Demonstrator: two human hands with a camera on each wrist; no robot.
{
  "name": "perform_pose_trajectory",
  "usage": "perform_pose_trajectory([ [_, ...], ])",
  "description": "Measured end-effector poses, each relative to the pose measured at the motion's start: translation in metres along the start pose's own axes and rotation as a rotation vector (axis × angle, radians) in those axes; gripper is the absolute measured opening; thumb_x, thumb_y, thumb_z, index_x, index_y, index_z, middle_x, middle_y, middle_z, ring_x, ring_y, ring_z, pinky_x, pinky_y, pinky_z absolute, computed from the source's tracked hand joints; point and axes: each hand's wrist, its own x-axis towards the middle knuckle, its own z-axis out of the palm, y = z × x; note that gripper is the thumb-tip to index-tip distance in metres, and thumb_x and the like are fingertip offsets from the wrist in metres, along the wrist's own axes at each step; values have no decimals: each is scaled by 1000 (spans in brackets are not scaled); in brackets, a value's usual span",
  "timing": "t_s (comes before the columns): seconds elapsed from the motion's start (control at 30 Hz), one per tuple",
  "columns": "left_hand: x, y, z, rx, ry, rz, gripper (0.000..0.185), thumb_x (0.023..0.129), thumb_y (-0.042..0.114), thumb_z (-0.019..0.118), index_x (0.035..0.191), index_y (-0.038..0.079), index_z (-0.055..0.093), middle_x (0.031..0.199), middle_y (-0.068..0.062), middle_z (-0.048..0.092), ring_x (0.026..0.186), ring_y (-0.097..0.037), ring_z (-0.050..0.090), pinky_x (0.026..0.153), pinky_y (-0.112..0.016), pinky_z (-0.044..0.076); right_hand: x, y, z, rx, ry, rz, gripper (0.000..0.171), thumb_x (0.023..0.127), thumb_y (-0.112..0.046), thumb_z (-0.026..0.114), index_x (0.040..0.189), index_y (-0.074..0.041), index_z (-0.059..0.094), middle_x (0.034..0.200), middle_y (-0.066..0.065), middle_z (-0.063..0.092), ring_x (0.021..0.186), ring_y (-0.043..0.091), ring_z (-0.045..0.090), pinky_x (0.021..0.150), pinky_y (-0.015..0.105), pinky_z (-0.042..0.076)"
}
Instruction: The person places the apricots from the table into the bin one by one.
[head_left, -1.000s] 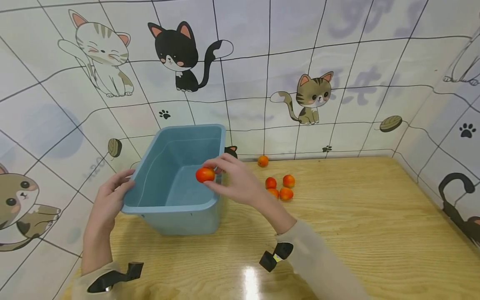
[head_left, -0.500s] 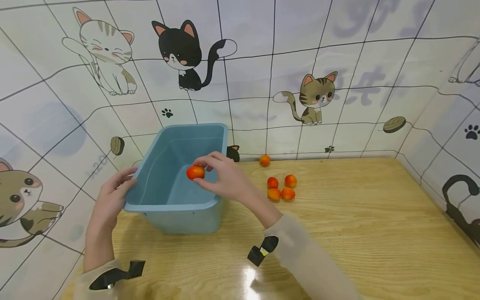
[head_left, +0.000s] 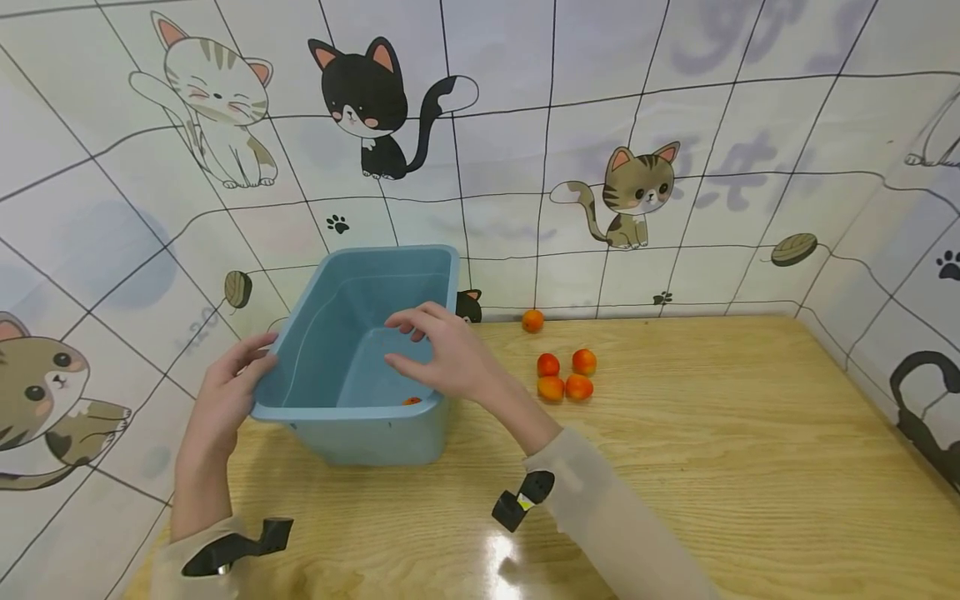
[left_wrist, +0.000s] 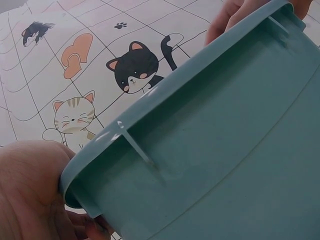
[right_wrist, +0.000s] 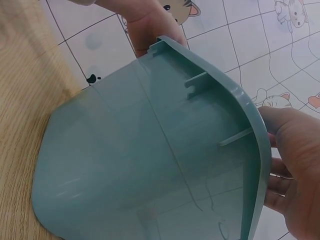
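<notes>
**Fruit lies in the blue bin**

The left hand (head_left: 225, 396) grips the blue bin (head_left: 360, 350) at the counter's (head_left: 712, 433) back-left corner. The right hand (head_left: 442, 354), fingers spread, hovers over its rim. One orange fruit (head_left: 412, 401) lies inside; five others (head_left: 564, 375) sit near the back edge.
</notes>
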Motion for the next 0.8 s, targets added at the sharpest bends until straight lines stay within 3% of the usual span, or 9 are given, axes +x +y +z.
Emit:
perform_pose_trajectory([
  [0.23, 0, 0, -1, 0, 3, 3, 51, 109, 29, 44, 152, 1, 41, 130, -18, 50, 94, -4, 59, 74, -17, 51, -2, 0, -1, 16, 7, -22, 35, 92, -21, 77, 123, -9, 68, 116, 4, 64, 96, 16, 62, 86, 21, 48],
  [0.5, 0, -1, 0, 1, 5, 0, 51, 109, 29, 44, 151, 1, 42, 128, -18, 50, 93, -3, 60, 73, -17, 51, -8, 5, -3, 42, 77, -50, 34, 90, -18, 78, 120, -7, 69, 108, 4, 64, 93, 16, 61, 86, 21, 48],
  [0.8, 0, 0, 1, 0, 1, -10, 50, 109, 29, 43, 152, 2, 41, 132, -18, 49, 96, -5, 58, 74, -17, 52, -19, 8, -13, 82, 126, -36, 33, 90, -17, 78, 120, -6, 69, 108, 4, 63, 95, 19, 61, 85, 29, 52],
])
